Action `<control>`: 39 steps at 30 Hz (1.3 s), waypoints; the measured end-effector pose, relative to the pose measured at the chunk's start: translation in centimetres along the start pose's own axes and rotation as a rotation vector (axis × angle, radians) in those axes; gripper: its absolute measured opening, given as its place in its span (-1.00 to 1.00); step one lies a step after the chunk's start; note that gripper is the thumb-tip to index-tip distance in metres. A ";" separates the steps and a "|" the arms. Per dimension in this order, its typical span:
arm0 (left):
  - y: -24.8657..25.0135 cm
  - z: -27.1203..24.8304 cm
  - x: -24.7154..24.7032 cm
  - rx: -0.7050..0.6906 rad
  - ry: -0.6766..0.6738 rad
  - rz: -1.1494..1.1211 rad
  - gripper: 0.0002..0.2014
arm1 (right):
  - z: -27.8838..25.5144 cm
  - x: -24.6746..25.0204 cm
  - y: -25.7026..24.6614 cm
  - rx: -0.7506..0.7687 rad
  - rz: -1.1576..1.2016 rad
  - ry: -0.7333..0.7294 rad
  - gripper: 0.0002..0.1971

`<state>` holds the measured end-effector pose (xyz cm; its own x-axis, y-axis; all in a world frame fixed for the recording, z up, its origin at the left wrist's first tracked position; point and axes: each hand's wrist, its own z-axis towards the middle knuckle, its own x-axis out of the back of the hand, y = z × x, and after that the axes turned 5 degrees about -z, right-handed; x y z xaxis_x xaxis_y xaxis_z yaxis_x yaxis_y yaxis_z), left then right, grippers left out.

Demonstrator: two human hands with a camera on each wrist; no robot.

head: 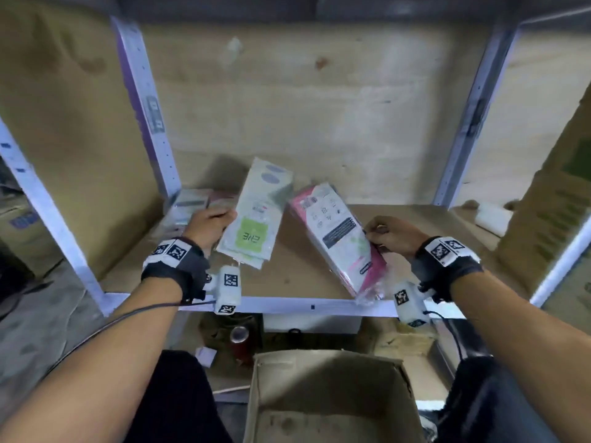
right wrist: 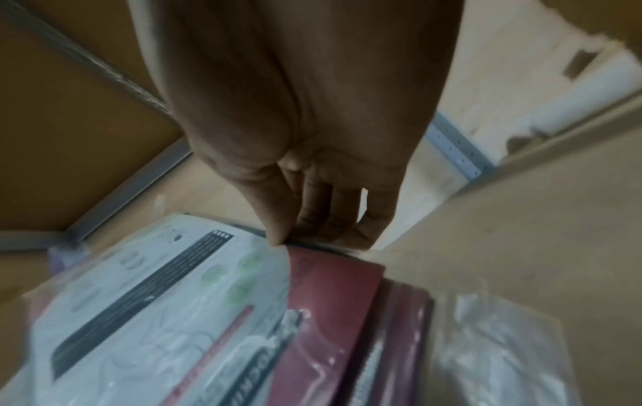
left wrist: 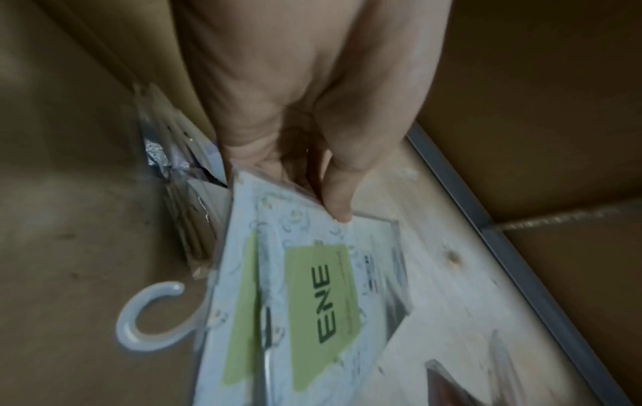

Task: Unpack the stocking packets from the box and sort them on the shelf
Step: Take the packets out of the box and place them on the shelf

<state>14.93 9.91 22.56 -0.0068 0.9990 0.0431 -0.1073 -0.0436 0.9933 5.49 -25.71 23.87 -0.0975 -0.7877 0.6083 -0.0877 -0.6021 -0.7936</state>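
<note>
My left hand (head: 209, 223) grips a bundle of pale green stocking packets (head: 256, 215) marked ENE above the shelf board (head: 297, 270); the left wrist view shows the thumb (left wrist: 335, 203) pinching the green packets (left wrist: 312, 296), with a white hook (left wrist: 145, 316) at one end. My right hand (head: 391, 235) pinches a bundle of pink and white stocking packets (head: 342, 238) by its edge, held tilted over the shelf's front. In the right wrist view the thumb (right wrist: 274, 219) presses on the pink packets (right wrist: 215, 316). The open cardboard box (head: 326, 398) sits below, between my knees.
A stack of packets (head: 192, 206) lies at the shelf's back left corner behind my left hand. Metal uprights (head: 144, 100) (head: 473, 116) frame the bay. Cardboard boxes stand on both sides. A red can (head: 240, 342) and clutter sit on the lower level.
</note>
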 end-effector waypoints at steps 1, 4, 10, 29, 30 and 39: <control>-0.3 0.7 0.5 0.039 0.037 -0.073 -0.74 | 1.0 -0.8 -0.3 -0.020 0.088 0.000 -0.81; -0.4 3.1 2.6 0.147 0.125 -0.217 -0.87 | 4.4 -3.5 -1.7 -0.053 0.306 -0.010 -0.75; -0.5 9.1 7.5 0.276 0.174 -0.262 -0.64 | 11.2 -10.2 -6.8 -0.111 0.552 -0.086 -0.74; -5.6 16.2 14.4 0.284 0.358 0.431 -0.54 | 21.0 -24.1 -13.1 -0.099 0.240 -0.091 -0.70; -5.5 15.8 14.2 0.262 0.318 0.481 -0.56 | 21.1 -24.3 -13.0 -0.072 0.175 -0.083 -0.67; -2.6 11.0 11.9 -0.005 0.160 0.849 -0.45 | 19.6 -23.9 -12.1 -0.131 0.042 -0.075 -0.33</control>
<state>26.03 21.91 21.64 -0.2266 0.6158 0.7546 -0.0066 -0.7757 0.6310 28.31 -2.14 18.76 -0.0298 -0.8224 0.5681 -0.2141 -0.5499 -0.8073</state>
